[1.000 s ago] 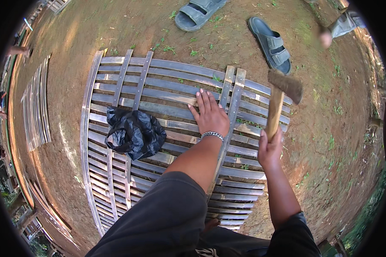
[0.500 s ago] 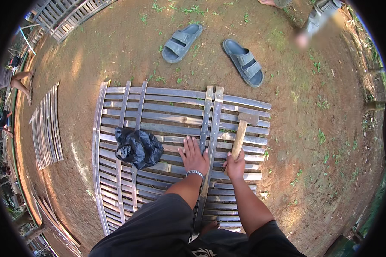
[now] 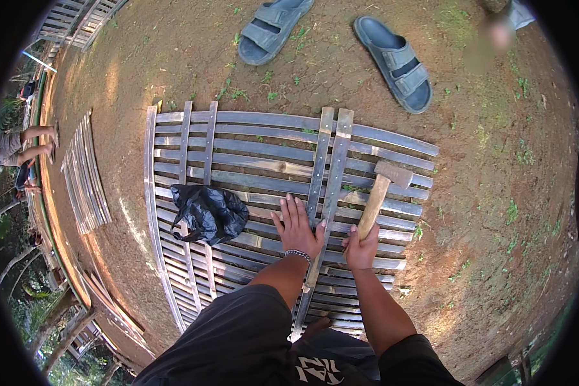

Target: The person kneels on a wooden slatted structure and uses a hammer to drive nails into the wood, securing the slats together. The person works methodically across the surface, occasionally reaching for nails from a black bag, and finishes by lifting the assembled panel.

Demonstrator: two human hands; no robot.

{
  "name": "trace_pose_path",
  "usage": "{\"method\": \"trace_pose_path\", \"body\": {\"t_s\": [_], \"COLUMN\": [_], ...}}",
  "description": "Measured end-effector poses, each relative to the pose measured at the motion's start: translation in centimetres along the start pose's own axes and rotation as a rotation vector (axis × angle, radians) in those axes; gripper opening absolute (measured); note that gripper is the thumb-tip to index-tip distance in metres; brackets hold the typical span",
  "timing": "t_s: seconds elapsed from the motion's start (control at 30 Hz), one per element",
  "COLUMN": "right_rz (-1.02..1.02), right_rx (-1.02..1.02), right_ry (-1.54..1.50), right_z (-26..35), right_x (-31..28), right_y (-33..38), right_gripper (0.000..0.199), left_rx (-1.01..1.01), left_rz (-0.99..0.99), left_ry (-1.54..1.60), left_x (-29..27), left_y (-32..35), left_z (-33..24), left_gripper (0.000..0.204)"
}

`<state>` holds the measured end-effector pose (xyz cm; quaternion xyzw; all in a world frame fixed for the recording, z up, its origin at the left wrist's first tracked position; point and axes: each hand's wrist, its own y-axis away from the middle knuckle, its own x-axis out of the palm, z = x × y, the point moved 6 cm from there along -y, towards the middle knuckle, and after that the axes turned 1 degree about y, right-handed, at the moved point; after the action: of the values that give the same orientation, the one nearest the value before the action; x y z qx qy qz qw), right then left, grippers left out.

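Head view, looking down: a slatted bamboo panel point(image 3: 251, 161) lies flat on bare dirt point(image 3: 495, 212), filling the centre of the frame. Left hand point(image 3: 298, 229) is open, fingers spread, palm pressed flat on the slats just left of a pair of vertical battens point(image 3: 331, 167) that cross the panel right of centre; a bead bracelet point(image 3: 297, 255) sits on that wrist. Right hand point(image 3: 361, 247) is closed in a fist round the lower end of a hammer point(image 3: 379, 193) handle, just right of the battens. Handle runs up and to the right from the fist; the hammer head is at centre right of the frame, over the slats near the panel's right edge, but can't tell if it touches the wood. Hands are near each other, w/ the battens between them. A crumpled black plastic bag point(image 3: 207, 212) rests on the panel at centre left, well left of the left hand. Two more vertical battens show near the panel's left side. Two grey-blue sandals lie on the dirt beyond the panel at the top of the frame: one point(image 3: 273, 29) top centre, the other point(image 3: 395, 61) top right, apart from each other. A second, smaller bundle of slats point(image 3: 83, 174) lies on the ground at left of the frame. Another person's bent legs point(image 3: 19, 145) show at the far left edge. Person's dark shorts point(image 3: 238, 341) fill the lower centre, both forearms coming up from there.
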<state>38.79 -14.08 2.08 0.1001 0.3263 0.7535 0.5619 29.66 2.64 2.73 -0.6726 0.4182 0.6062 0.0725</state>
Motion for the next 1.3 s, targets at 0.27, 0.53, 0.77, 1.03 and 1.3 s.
{"method": "trace_pose_path", "body": {"t_s": [0.27, 0.53, 0.77, 1.03, 1.3], "right_rz": [-0.003, -0.01, 0.001, 0.651, 0.602], "right_rx": [-0.046, -0.1, -0.024, 0.545, 0.73], "right_ry": [-0.002, -0.022, 0.317, 1.387, 1.61], "right_z": [-0.3, 1.6, 12.5, 17.0, 48.5], "right_x": [0.2, -0.5, -12.6, -47.2, -42.2], "right_y": [1.1, 5.5, 30.9, 77.1, 72.3], "right_gripper": [0.033, 0.029, 0.033, 0.038, 0.028], "left_rx": [-0.019, 0.001, 0.14, -0.92, 1.052], "left_rz": [-0.027, -0.065, 0.39, 0.226, 0.598], "left_ry": [0.0, 0.1, 0.102, 0.297, 1.413], "left_x": [-0.1, -3.3, -22.8, -54.4, -98.8], "left_y": [1.4, 5.2, 20.2, 63.8, 50.7], "left_z": [0.6, 1.4, 4.3, 23.4, -8.5], "left_gripper": [0.093, 0.097, 0.097, 0.06, 0.032]}}
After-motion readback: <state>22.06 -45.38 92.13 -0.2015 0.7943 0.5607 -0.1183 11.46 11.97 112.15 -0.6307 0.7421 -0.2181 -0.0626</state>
